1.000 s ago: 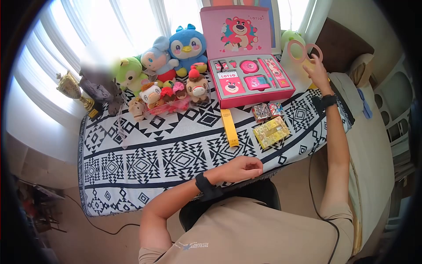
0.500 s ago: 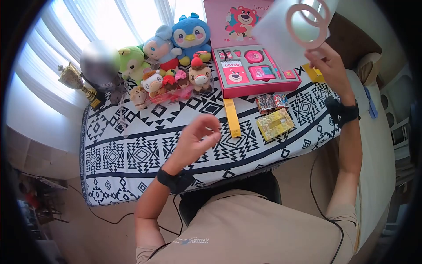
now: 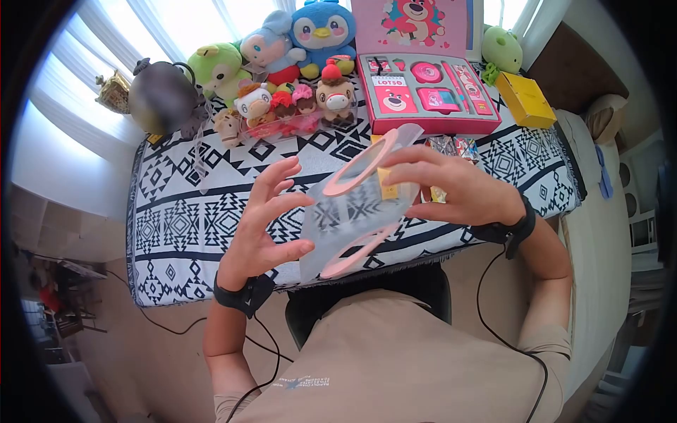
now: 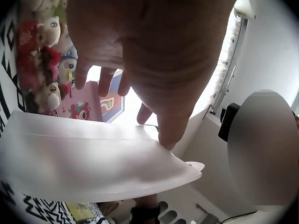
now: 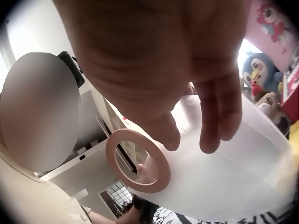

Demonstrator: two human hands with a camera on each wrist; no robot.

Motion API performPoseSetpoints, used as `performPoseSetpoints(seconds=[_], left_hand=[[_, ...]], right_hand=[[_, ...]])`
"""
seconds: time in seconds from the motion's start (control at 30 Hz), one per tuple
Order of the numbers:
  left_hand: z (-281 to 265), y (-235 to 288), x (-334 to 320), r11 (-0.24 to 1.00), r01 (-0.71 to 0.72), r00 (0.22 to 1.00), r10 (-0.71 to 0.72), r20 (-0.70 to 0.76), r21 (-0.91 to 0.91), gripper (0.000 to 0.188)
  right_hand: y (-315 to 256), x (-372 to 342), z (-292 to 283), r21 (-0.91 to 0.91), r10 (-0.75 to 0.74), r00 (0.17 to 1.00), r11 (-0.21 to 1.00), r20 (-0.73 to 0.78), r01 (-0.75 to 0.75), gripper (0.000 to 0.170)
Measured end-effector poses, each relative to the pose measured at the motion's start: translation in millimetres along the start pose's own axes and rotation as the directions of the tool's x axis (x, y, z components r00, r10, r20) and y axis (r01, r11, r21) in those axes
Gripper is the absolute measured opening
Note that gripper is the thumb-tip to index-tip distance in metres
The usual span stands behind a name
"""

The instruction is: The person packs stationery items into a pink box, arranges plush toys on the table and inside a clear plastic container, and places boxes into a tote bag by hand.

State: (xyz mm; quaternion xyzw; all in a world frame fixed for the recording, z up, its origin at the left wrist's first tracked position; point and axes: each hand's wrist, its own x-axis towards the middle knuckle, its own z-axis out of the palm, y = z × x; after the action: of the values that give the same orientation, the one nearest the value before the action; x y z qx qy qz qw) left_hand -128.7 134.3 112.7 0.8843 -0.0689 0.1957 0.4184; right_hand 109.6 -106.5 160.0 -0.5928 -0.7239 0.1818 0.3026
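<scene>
A translucent bag with two pink ring handles is tilted in mid-air above the patterned cloth. My right hand grips its right side, thumb low and fingers over the upper part. In the right wrist view the fingers of the right hand lie against the bag, beside a pink ring. My left hand is at the bag's left edge with its fingers spread. The left wrist view has the left thumb close to the bag; contact there is unclear.
Behind are plush toys, small dolls in a clear tray, a pink gift box with its lid up and a yellow box. A trophy stands at left. Small patterned boxes are partly hidden by the right hand.
My right hand has brought the bag from the table's back right to the front middle, uncovering the yellow box. The left hand has risen from the front edge and moved left, its fingers spreading.
</scene>
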Motion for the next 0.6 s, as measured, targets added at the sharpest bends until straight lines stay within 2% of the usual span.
performPoseSetpoints(seconds=[0.07, 0.13, 0.2, 0.23, 0.27, 0.33, 0.37, 0.43, 0.47, 0.5, 0.53, 0.6], left_hand=[[3, 7, 1, 1.0, 0.015, 1.0, -0.016, -0.024, -0.01, 0.067], [9, 13, 3, 0.981, 0.018, 0.987, -0.048, -0.155, -0.191, 0.058], [10, 16, 5, 0.988, -0.013, 0.985, -0.013, -0.171, -0.151, 0.053], [10, 16, 6, 0.993, -0.043, 0.983, 0.022, -0.183, -0.109, 0.048], [10, 15, 6, 0.993, -0.042, 0.983, 0.021, -0.183, -0.112, 0.048], [7, 13, 4, 0.99, -0.097, 0.981, 0.079, -0.175, -0.1, 0.046], [5, 11, 4, 0.99, -0.096, 0.982, 0.077, -0.174, -0.103, 0.046], [-1, 9, 6, 0.983, -0.115, 0.989, 0.126, -0.071, 0.143, 0.047], [-1, 12, 8, 0.983, -0.115, 0.989, 0.126, -0.071, 0.143, 0.047], [-1, 16, 9, 0.993, -0.04, 0.997, 0.047, -0.057, 0.111, 0.049], [-1, 18, 10, 0.996, 0.036, 0.999, -0.033, -0.039, 0.081, 0.05], [0, 20, 11, 0.997, 0.071, 0.997, -0.07, -0.038, 0.023, 0.054]], right_hand=[[-5, -2, -8, 0.21, 0.089, 0.982, 0.976, -0.166, -0.053, 0.042], [0, -8, -15, 0.264, 0.122, 0.968, 0.963, -0.22, -0.062, 0.045], [11, -21, -24, 0.087, 0.161, 0.956, 0.986, -0.244, -0.143, 0.044], [19, -31, -29, 0.025, 0.209, 0.963, 0.978, -0.169, -0.208, 0.038], [23, -38, -30, 0.025, 0.211, 0.963, 0.977, -0.168, -0.21, 0.038], [29, -49, -31, -0.227, 0.392, 0.919, 0.892, -0.039, -0.39, 0.038], [33, -56, -26, -0.375, 0.399, 0.917, 0.846, -0.026, -0.379, 0.049], [49, -69, -15, -0.41, 0.433, 0.902, 0.823, 0.006, -0.392, 0.054], [60, -76, -9, -0.444, 0.463, 0.886, 0.802, 0.038, -0.4, 0.058], [71, -83, -3, -0.465, 0.438, 0.894, 0.812, 0.089, -0.352, 0.066], [75, -83, 1, -0.464, 0.438, 0.894, 0.813, 0.09, -0.352, 0.066], [78, -82, 8, -0.579, 0.401, 0.916, 0.754, 0.031, -0.31, 0.072]])
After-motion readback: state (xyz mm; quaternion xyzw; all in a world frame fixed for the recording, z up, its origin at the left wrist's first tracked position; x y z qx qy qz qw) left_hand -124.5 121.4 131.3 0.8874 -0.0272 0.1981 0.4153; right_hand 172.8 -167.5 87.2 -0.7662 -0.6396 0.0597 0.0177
